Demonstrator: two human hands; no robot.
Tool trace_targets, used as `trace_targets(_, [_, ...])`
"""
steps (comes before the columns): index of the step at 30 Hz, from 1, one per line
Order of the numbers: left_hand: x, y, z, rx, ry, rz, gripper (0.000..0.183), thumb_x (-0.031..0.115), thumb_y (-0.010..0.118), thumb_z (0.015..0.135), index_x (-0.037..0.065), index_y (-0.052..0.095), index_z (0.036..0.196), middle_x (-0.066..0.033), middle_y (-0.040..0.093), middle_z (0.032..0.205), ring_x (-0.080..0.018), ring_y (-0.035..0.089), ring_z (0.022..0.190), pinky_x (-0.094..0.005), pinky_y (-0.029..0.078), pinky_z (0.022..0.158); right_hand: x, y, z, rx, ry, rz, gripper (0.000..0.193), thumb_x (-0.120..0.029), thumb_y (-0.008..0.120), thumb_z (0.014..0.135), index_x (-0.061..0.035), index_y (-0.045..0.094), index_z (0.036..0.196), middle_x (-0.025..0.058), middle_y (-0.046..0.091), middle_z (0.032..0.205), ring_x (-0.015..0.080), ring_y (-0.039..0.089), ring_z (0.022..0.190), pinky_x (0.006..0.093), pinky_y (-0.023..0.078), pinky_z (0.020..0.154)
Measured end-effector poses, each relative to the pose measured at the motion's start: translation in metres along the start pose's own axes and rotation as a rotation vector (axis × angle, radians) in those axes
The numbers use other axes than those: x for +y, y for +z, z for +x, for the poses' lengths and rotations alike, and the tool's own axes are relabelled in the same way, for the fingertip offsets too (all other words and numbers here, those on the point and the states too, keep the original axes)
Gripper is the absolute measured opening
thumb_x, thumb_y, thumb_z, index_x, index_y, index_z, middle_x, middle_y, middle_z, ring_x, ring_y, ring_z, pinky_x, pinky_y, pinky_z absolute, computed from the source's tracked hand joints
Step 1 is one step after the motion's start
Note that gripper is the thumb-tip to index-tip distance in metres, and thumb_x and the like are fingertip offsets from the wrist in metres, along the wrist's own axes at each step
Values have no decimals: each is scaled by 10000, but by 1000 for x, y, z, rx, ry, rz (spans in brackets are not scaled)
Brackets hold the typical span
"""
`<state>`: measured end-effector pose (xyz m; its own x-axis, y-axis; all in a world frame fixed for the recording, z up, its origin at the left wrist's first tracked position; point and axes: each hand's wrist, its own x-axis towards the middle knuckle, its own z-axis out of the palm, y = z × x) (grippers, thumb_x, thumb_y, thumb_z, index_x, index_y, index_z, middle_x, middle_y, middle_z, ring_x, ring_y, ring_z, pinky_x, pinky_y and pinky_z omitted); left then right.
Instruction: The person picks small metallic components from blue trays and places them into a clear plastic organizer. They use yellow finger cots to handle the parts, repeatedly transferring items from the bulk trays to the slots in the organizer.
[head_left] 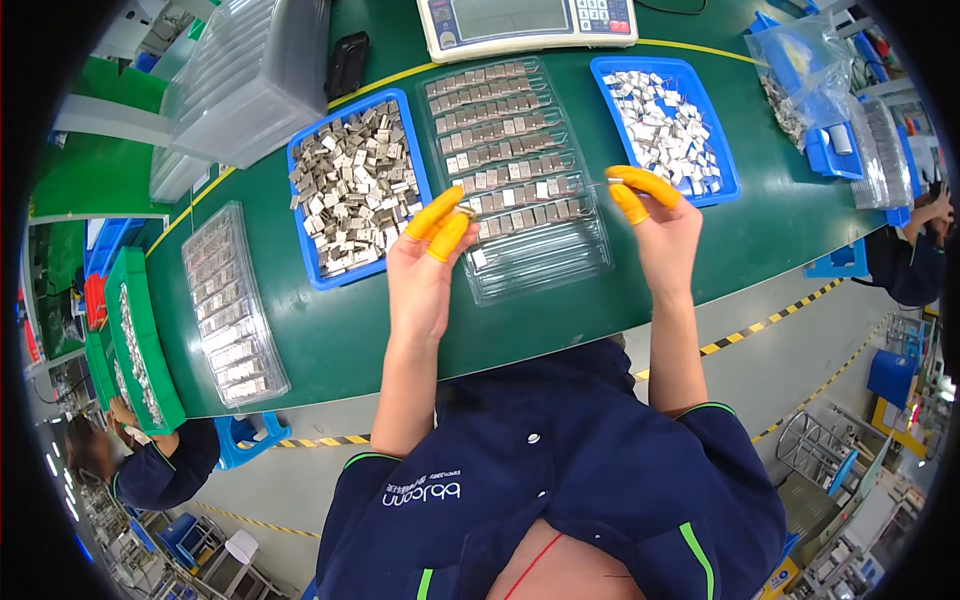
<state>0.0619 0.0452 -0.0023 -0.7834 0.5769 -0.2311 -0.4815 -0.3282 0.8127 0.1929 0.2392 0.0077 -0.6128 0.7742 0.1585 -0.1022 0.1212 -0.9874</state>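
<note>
My left hand (422, 270), with yellow finger cots on its thumb and forefinger, pinches a small metal part (465, 211). Yellow cots also cover two fingers of my right hand (665, 238), which pinch a small white connector piece (614, 181) with a thin lead pointing left. Between and beyond my hands lies a clear plastic tray (540, 278), most of its slots filled with rows of small metal parts; its nearest rows hold few. To its left, a blue bin (312, 258) is heaped with silvery metal pieces. A second blue bin (722, 150) behind my right hand holds white connector pieces.
A weighing scale (530, 45) stands at the far edge. Stacked clear trays (245, 85) and a black holder (347, 65) are at far left. Another filled clear tray (235, 310) and a green bin (150, 340) lie left. One co-worker (165, 465) sits left, another (905, 265) right.
</note>
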Motion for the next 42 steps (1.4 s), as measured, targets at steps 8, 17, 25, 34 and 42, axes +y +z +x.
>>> trace_targets(8, [-4,10,-16,-100,-151,75,275,51,590,845,-49,574,1101,-167,637,996,-230,645,886,-280,529,774,-12,39,-32,-152,-108,49,228,64,664,738,58,637,964,116,659,935,173,617,919,279,477,824])
trace_targets(17, [-6,11,-21,-63,-106,91,258,31,632,817,-39,614,1064,-124,654,959,-178,642,832,-270,516,763,-15,42,-45,-148,270,291,234,55,631,779,49,631,1012,110,648,993,171,605,950,294,469,865])
trace_targets(25, [-5,9,-26,-115,-68,163,258,37,645,804,-57,614,1042,-139,658,930,-204,654,782,-282,525,753,-12,45,-49,-286,63,-21,215,10,640,775,-2,663,989,78,647,947,150,578,859,252,443,791])
trace_targets(34, [-4,1,-37,-121,30,415,266,-52,663,759,-56,632,1023,-132,653,977,-166,633,866,-287,497,838,-22,41,-52,-401,41,-292,193,-5,661,755,-7,672,947,72,664,883,158,604,814,263,468,760])
trace_targets(42, [-8,-15,-41,-143,-204,128,248,13,676,770,-49,639,1007,-122,666,866,-161,641,746,-250,518,713,-16,45,-56,-438,255,-3,203,-8,677,758,42,647,952,81,655,934,147,601,871,274,474,802])
